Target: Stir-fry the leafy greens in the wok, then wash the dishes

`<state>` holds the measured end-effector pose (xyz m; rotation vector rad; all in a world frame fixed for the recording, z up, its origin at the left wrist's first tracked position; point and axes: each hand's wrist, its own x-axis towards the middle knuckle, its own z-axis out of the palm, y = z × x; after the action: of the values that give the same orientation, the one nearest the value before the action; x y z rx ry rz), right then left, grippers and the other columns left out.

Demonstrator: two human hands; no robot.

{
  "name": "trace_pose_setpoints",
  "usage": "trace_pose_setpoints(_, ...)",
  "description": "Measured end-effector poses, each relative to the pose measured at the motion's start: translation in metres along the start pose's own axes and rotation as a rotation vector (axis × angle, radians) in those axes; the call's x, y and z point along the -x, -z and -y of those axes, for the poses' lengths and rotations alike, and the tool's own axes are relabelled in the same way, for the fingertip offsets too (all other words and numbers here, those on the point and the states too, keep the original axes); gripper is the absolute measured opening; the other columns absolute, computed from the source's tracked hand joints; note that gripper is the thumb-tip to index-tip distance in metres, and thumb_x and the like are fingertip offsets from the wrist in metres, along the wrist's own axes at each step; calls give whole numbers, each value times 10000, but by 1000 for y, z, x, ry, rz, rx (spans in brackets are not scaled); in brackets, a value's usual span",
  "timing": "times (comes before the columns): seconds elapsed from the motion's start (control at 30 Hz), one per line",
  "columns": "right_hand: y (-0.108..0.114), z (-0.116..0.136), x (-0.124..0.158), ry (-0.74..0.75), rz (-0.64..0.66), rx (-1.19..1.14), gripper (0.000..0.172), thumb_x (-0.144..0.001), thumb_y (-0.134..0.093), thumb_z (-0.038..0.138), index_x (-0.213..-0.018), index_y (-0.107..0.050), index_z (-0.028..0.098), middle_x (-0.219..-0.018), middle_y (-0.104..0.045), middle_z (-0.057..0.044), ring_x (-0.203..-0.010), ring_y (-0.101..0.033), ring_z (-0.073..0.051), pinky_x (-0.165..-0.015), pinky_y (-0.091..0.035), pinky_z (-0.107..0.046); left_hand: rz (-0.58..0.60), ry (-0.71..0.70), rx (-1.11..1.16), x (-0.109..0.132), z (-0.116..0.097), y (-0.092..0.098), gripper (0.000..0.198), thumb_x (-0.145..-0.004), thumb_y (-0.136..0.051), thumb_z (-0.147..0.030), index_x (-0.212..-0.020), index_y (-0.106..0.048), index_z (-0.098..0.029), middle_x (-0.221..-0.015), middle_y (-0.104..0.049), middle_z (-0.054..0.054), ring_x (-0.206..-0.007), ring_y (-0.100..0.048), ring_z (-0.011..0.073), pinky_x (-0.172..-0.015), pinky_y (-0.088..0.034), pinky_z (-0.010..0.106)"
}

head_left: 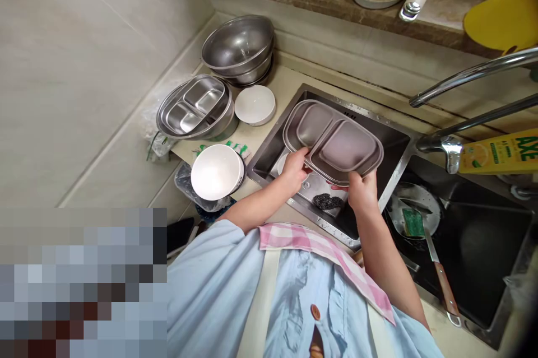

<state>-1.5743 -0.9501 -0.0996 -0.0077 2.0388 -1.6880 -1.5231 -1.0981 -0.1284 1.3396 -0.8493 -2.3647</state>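
Observation:
A steel divided tray [348,145] with two compartments is held tilted over the left sink basin [263,159]. My left hand [295,172] grips its near left edge, and my right hand [363,193] has hold of the near right corner. Both hands are closed on the rim, with some fingers hidden beneath. Below the tray a dark steel wool scrubber [328,201] lies on the basin floor. Part of a white dish [286,163] shows under the tray near my left hand.
On the left counter stand white bowls [216,173], a divided tray in a basin [191,108] and large steel bowls [239,44]. The right basin [483,246] holds a pan [432,207], a green sponge [413,222] and a wooden-handled utensil [445,288]. A faucet [451,150] and yellow bottle [500,152] are at right.

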Motion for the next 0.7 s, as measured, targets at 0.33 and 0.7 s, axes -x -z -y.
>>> trace_pose_setpoints(0.33, 23, -10, 22, -930, 57, -374, 204, -578, -491, 37, -699, -460, 199, -478, -530, -23, -430, -508, -113, -338, -408, -160, 252, -212, -194, 30, -25, 29, 881, -517, -942, -298, -1292, -524, -321, -1309, -611, 51, -1184, -608, 264, -896, -572, 380)
trace_pose_setpoints(0.7, 20, -45, 36, -1030, 353, -537, 190, -571, -582, 100, -587, -427, 209, -510, -489, -32, -415, -415, -83, -368, -391, -183, 211, -493, -557, 33, -30, 50, 821, -630, -874, -557, -1336, -542, -301, -1360, -578, 93, -1325, -524, 317, -1077, -482, 438)
